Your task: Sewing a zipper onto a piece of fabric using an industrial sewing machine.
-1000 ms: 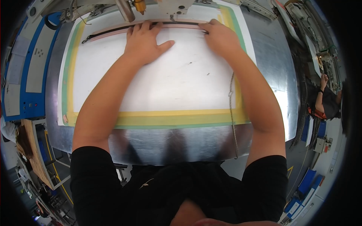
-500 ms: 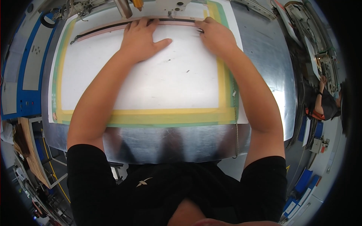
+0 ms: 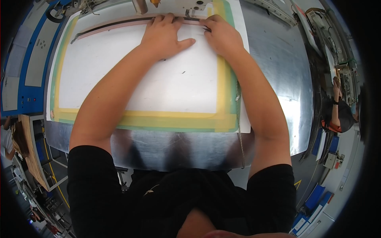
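Observation:
A long, narrow pink strip (image 3: 115, 27) with a black band (image 3: 119, 23) along it curves across the far side of a white sheet (image 3: 174, 87). My left hand (image 3: 162, 35) lies on the strip, fingers spread and thumb stretched out to the right. Close to its right, my right hand (image 3: 224, 37) is curled at the strip's right part, thumb and fingers pinched. A small dark pointed thing (image 3: 206, 29) sticks out from between those fingers; its kind is too small to tell. The strip's left end, with a dark tail, lies loose on the sheet.
Yellow tape (image 3: 170, 119) and green tape border the sheet on a shiny metal table (image 3: 274, 79). Just beyond my hands stand a machine head (image 3: 192, 5) and a metal post (image 3: 139, 6). A cord (image 3: 240, 146) hangs at the near edge. Another person (image 3: 337, 115) works far right.
My left hand has slid right along the strip, closer to my right hand. The sheet and strip sit slightly farther left in view; my right hand has shifted a little left too.

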### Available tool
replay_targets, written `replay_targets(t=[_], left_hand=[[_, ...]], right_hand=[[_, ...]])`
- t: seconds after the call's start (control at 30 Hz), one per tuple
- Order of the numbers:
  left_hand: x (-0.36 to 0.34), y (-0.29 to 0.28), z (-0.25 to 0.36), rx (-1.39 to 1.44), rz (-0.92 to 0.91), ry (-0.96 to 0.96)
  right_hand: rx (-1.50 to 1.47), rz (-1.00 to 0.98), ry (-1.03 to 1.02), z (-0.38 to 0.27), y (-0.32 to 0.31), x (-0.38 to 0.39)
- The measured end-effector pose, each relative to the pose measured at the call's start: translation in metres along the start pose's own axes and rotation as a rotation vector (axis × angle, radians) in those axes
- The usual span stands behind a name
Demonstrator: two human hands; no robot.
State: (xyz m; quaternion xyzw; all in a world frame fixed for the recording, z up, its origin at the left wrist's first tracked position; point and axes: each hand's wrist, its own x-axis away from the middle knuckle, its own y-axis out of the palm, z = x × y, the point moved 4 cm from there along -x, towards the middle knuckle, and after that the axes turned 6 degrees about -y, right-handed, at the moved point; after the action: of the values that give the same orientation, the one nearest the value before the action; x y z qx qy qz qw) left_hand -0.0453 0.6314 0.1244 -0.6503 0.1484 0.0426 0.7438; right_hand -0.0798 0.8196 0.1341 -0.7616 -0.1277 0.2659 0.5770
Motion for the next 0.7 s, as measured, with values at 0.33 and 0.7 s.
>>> replay_targets(t=[0.33, 0.7], left_hand=[[-0.003, 0.008, 0.021, 0.002, -0.056, -0.023], [-0.003, 0.008, 0.028, -0.010, -0.040, -0.027]], right_hand=[[-0.015, -0.010, 0.071, 0.016, -0.001, 0.014], [-0.009, 0.037, 0.047, 0.014, -0.001, 0.022]])
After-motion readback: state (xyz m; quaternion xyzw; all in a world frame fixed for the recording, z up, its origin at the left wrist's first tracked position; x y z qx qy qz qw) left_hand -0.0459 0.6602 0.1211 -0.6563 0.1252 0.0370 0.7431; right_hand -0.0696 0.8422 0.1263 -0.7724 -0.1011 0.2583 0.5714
